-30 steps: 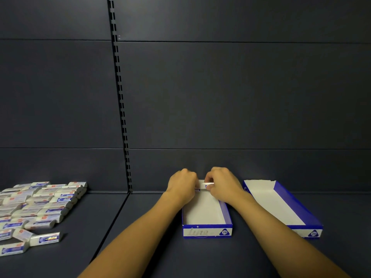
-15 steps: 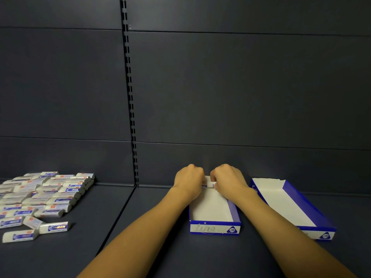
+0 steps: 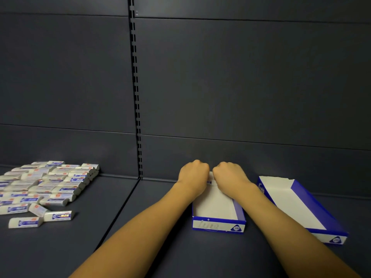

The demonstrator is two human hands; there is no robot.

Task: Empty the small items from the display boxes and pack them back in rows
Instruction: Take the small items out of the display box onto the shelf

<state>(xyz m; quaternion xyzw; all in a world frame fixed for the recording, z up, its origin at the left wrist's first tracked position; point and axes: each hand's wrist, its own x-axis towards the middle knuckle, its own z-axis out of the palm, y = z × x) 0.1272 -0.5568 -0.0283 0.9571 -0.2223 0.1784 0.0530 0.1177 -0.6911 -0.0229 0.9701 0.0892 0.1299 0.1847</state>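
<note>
— Cardboard, blue and white: that's the near display box (image 3: 217,209) both my hands are working over. Can you see what's in it?

— Barely. Its floor looks bare except at the far end, where a sliver of a white item (image 3: 209,181) shows between your knuckles. What are the hands doing?

— Left hand (image 3: 193,174) and right hand (image 3: 230,175) are both curled at the box's back wall, knuckles nearly touching. A second ago they sat a little apart with the item's white edge plain between them; now they have drawn together over it. I judge they're seating that first piece against the back wall, though the fingertips are hidden, so I cannot tell which hand grips it.

— And the rest of the stock?

— The small items (image 3: 48,187) lie well off to the left on the shelf (image 3: 160,247), mostly in loose rows, a few stragglers (image 3: 58,215) at the near edge. That pile hasn't changed. The second display box (image 3: 297,205) sits empty just right of my right forearm, angled.

— So emptying is done?

— It looks so. Packing has only begun: one piece going in, everything else still to fetch from the left.
</note>
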